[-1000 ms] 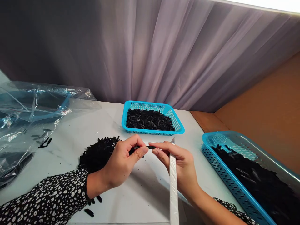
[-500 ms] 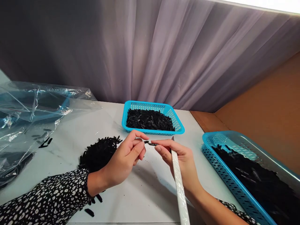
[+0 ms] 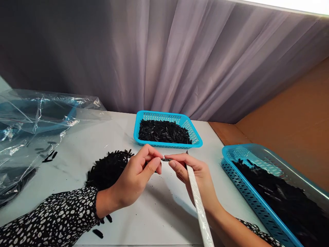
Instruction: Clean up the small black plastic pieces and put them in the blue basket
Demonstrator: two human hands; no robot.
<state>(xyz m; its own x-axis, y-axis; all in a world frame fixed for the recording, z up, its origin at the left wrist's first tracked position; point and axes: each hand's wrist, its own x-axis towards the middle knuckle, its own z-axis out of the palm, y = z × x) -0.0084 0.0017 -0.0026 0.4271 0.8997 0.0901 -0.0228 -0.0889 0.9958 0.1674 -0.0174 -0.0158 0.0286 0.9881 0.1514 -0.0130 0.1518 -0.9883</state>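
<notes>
My left hand [image 3: 144,166] is closed in a pinch at the left end of a small, long black piece [image 3: 166,160]. Thumb and forefinger of my right hand [image 3: 194,169] grip the same piece from the other side, so the fingertips nearly meet. Across my right palm lies a long tool with a white-wrapped handle [image 3: 198,206]; its dark pointed tip, which looks like a blade, shows above the forefinger. Another dark bit is partly hidden under my left fingers. Beside my left wrist is a heap of similar black pieces [image 3: 109,168].
A blue basket [image 3: 168,145] of black pieces stands at the back. Another blue basket [image 3: 259,202], at right, holds more. Clear plastic sheeting [image 3: 84,106] covers the left side. Loose pieces [image 3: 97,233] lie near the front edge, and crumbs dot the white table [image 3: 154,226].
My left hand has moved slightly right, closing the gap to the piece in my right hand. The white handle's lower end has swung a little to the right.
</notes>
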